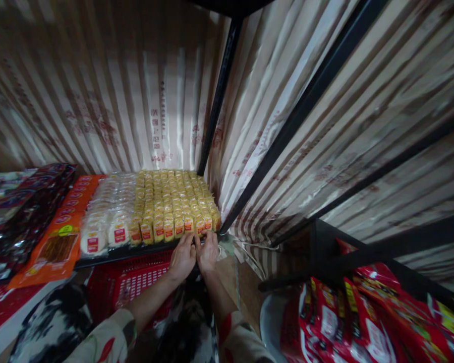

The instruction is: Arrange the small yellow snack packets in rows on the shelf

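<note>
Rows of small yellow wrapped snack packets [170, 201] with red-and-white labels stand upright on a black shelf [124, 253]. At the front edge of these rows, toward the right end, both hands meet. My left hand [183, 257] has its fingers bent against the lower front of the packets. Close beside it, my right hand [208, 252] touches the front packets near the shelf's corner, fingers drawn together. The fingertips of both hands are partly hidden, and whether a packet is gripped does not show.
White round wrapped packets [119, 229], an orange snack bag [58, 242] and dark shiny packs [7, 222] lie leftward. Below sits a red plastic basket [139, 282]. Black posts [287, 126] rise before a printed curtain [136, 111]. Red bags [336, 312] fill the lower right.
</note>
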Demonstrator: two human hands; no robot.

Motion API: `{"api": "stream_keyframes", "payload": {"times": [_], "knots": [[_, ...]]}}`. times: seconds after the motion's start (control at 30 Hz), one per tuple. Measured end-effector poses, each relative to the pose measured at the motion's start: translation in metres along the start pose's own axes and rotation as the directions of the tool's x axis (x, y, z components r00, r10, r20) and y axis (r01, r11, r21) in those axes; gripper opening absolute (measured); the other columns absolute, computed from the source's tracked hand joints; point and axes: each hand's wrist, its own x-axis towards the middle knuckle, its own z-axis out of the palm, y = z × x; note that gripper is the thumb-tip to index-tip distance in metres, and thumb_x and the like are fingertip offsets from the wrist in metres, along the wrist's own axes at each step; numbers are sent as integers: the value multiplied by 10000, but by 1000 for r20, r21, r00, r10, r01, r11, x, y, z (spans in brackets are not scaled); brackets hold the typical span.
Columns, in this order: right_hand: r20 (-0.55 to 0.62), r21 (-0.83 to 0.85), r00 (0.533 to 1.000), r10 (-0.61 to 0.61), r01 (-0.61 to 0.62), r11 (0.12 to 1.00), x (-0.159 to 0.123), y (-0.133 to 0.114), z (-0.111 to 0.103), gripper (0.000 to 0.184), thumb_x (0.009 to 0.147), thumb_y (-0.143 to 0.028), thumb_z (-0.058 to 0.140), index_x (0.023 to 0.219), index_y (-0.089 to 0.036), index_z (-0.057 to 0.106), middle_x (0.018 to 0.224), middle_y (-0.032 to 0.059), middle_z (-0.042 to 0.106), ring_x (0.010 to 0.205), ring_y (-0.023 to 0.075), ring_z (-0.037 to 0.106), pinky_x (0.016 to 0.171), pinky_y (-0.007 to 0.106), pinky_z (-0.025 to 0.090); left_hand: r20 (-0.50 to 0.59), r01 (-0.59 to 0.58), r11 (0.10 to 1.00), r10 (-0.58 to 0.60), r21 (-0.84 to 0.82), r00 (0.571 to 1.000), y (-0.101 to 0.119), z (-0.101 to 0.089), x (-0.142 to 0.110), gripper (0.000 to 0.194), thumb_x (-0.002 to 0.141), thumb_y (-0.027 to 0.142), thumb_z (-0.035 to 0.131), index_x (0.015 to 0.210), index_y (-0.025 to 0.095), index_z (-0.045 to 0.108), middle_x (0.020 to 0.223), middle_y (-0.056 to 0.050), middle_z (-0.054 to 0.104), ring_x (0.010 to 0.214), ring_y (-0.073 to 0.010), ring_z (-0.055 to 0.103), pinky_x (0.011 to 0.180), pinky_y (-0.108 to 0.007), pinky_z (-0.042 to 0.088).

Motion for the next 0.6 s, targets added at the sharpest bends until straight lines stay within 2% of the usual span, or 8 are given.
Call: {"api": "stream_keyframes", "payload": {"times": [0.13,0.3,0.43,0.6], "knots": [[8,43,1000,-18,18,999,0,1,-1,222,864,-348,420,913,-183,560,894,61,545,783,177,548,721,299,441,63,-39,999,37,37,997,3,1,8,492,806,101,333,1287,141,429,1313,-108,471,1228,-161,430,1050,-324,361],[16,36,1000,12,-12,999,4,3,1,299,889,-402,378,865,-192,589,885,54,549,765,165,551,698,280,430,104,-24,994,13,105,995,5,2,18,499,831,135,343,1328,148,386,1346,-109,440,1262,-169,390,1074,-324,320],[40,14,998,52,-53,999,8,5,5,372,901,-432,331,826,-189,603,841,43,555,697,151,551,638,262,420,144,-12,977,-20,214,989,12,-1,22,495,854,178,346,1347,143,369,1322,-120,447,1230,-188,427,1023,-291,374],[47,-17,998,40,-39,999,11,7,9,383,909,-422,312,847,-188,609,815,38,566,696,157,560,633,263,418,151,-4,945,-48,327,987,24,-6,24,478,886,221,304,1358,164,352,1294,-132,455,1152,-203,501,917,-290,461]]}}
